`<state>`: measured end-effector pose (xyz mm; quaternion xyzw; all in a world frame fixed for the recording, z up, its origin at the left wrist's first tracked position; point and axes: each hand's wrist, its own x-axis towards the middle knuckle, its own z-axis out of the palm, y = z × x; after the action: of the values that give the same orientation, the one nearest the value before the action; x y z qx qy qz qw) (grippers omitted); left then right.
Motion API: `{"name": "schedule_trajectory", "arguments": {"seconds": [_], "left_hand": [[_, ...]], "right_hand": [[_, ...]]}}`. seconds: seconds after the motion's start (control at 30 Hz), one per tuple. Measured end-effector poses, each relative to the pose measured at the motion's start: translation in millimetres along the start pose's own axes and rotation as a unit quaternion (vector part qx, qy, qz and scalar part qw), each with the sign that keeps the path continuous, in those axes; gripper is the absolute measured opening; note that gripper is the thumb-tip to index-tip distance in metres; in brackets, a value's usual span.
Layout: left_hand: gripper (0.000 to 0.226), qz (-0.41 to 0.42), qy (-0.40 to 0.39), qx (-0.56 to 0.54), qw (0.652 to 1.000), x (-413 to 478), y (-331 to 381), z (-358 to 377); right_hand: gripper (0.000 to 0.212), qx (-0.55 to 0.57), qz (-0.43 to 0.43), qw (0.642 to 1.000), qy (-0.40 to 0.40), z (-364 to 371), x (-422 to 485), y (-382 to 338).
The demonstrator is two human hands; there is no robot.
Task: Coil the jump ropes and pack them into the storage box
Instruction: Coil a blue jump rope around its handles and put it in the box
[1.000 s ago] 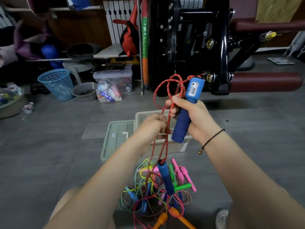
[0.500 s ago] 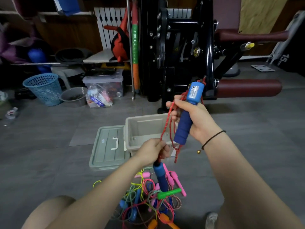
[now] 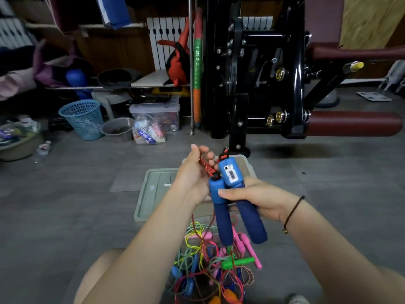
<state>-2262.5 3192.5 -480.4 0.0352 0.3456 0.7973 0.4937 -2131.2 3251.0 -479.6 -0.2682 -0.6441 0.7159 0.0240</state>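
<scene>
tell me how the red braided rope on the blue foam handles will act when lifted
Probably floppy: the red braided rope bends across the left hand and hangs slack into the pile of coloured jump ropes. It may snag there. The blue foam handles look stiff and grippy, both held in the right hand.

A blue mesh basket (image 3: 82, 118) stands beside a grey bowl (image 3: 117, 128), left of a black exercise machine (image 3: 258, 73).
</scene>
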Motion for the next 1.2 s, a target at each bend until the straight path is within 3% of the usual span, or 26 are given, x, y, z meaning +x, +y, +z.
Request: {"name": "schedule_trajectory", "arguments": {"seconds": [0.13,0.23,0.33,0.43,0.47,0.57,0.67,0.83,0.97,1.1,1.2], "left_hand": [[0.037,0.031,0.03,-0.097,0.994,13,8,-1],[0.038,0.02,0.034,0.055,0.998,15,13,-4],[0.046,-0.039,0.03,0.219,0.974,5,9,1],[0.053,-0.114,-0.038,0.214,0.969,-17,-3,11],[0.055,-0.122,-0.075,0.203,0.969,-24,-8,12],[0.047,-0.086,-0.13,0.27,0.95,-41,-17,7],[0.034,-0.017,-0.093,0.385,0.918,-46,-20,0],[0.023,0.087,0.008,0.423,0.902,-46,-18,-5],[0.012,0.131,0.019,0.456,0.88,-43,-17,-6],[0.038,0.133,0.008,0.49,0.862,-40,-21,-2],[0.044,0.153,0.028,0.48,0.863,-37,-28,-2]], "right_hand": [[0.018,0.076,0.004,0.996,0.039,15,9,3],[0.018,0.115,-0.003,0.993,0.027,17,11,-1],[0.016,0.176,-0.052,0.982,0.049,12,13,-7],[0.01,0.224,-0.1,0.964,0.106,3,17,-12],[0.02,0.239,-0.114,0.956,0.124,-1,18,-14],[0.049,0.276,-0.153,0.937,0.151,-10,19,-19],[0.044,0.301,-0.159,0.93,0.135,-13,16,-21],[0.057,0.266,-0.169,0.938,0.142,-10,21,-18],[0.048,0.275,-0.174,0.936,0.136,-9,20,-21],[0.039,0.282,-0.178,0.934,0.128,-8,18,-23],[0.04,0.304,-0.146,0.932,0.133,-6,16,-21]]}}
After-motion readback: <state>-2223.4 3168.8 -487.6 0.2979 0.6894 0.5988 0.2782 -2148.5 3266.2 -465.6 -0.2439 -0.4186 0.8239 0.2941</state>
